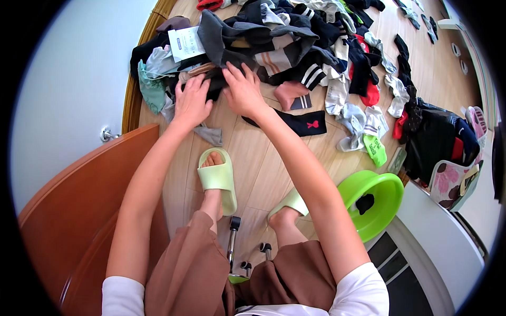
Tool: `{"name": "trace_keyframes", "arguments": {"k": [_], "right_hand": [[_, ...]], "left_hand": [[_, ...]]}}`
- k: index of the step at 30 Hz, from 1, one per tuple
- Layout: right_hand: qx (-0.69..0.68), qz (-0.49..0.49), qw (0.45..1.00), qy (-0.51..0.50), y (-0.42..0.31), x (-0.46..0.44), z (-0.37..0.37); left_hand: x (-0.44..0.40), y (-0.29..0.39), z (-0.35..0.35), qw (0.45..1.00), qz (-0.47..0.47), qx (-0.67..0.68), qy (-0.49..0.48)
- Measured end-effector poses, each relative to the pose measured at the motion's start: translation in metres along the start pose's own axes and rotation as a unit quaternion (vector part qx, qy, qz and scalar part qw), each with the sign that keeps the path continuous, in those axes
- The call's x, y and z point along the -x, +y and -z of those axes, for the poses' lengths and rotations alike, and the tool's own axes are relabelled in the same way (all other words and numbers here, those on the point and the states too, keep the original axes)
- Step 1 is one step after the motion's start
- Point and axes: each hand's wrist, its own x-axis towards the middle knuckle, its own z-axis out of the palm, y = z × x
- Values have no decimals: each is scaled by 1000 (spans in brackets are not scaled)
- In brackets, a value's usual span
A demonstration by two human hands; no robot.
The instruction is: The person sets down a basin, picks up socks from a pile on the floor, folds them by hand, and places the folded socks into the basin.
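Note:
A large heap of mixed socks lies on the floor in front of me, and both my hands reach into its near edge. My left hand (193, 102), fingers apart, rests against dark cloth at the heap's left side. Close beside it, my right hand (243, 90) has its fingers spread on dark fabric below a large grey sock (216, 39). A white printed label (186, 44) lies above my left hand. Nearer me are a black sock with a red motif (311, 124), a pink sock (290, 94) and a grey sock (210, 135).
White and grey socks with a bright green one (375, 150) lie to the right. A green basin (398, 197) holds something black. Farther right stands a flower-patterned bin (448, 181) with dark cloth. A brown wooden panel (89, 205) and a white wall (74, 79) border the left.

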Motion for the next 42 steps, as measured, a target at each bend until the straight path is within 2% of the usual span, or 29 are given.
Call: {"name": "trace_keyframes", "arguments": {"k": [1, 2, 3, 4, 7, 8, 9, 10, 11, 12, 15, 16, 17, 19, 20, 23, 27, 29, 31, 34, 37, 40, 42], "right_hand": [[-28, -14, 999, 10, 3, -8, 0], [-102, -5, 993, 63, 7, -17, 2], [-151, 18, 976, 156, 7, -29, 10], [-238, -1, 953, 187, 3, -39, 26], [-505, -88, 833, 209, -14, -57, 88], [-539, -122, 812, 191, -20, -57, 110], [-556, -109, 801, 193, -23, -60, 122], [-572, -104, 793, 182, -33, -61, 132], [-588, -99, 784, 171, -43, -58, 138], [-558, -84, 811, 155, -47, -55, 133], [-502, -39, 857, 110, -68, -32, 101], [-492, -16, 863, 115, -78, -24, 92], [-463, -32, 882, 83, -82, -8, 90], [-499, -111, 859, -28, -85, 19, 86], [-486, -111, 866, -36, -85, 31, 86], [-471, -127, 870, -69, -65, 61, 92], [-469, -262, 836, -110, -31, 84, 127], [-488, -298, 815, -97, -14, 93, 141], [-480, -340, 797, -134, -2, 98, 156], [-453, -341, 809, -155, -3, 100, 174], [-421, -318, 821, -218, 3, 106, 180], [-331, -270, 846, -320, 16, 112, 192], [-288, -262, 860, -330, 25, 119, 203]], "left_hand": [[-2, -2, 1, 1000, 13, -1, 11], [-2, -2, 0, 999, 26, -1, 41], [-4, -3, 2, 997, 30, 25, 61], [-7, -6, 6, 995, 34, 52, 80], [-20, -12, 19, 966, 31, 169, 191], [-23, -12, 30, 946, 89, 282, 133], [-28, -11, 43, 906, 145, 391, 74], [-32, -5, 59, 833, 164, 529, 18], [-37, 6, 78, 736, 178, 652, -40], [-40, 12, 91, 619, 188, 757, -96], [-44, 14, 107, 297, 39, 925, -233], [-45, 29, 120, 372, 141, 902, -169], [-47, 29, 116, 396, 110, 900, -142], [-44, -2, 87, 350, 121, 925, -84], [-44, -15, 82, 309, 89, 944, -78], [-33, -26, 91, 383, 178, 906, 29], [-17, -54, 86, 355, 234, 904, 38], [-10, -48, 86, 365, 225, 902, 48], [-7, -41, 89, 364, 226, 902, 51], [-5, -37, 91, 358, 244, 900, 53], [-7, -42, 81, 341, 225, 909, 77], [-4, -55, 72, 258, 154, 953, 41], [-1, -65, 66, 230, 166, 958, 48]]}}
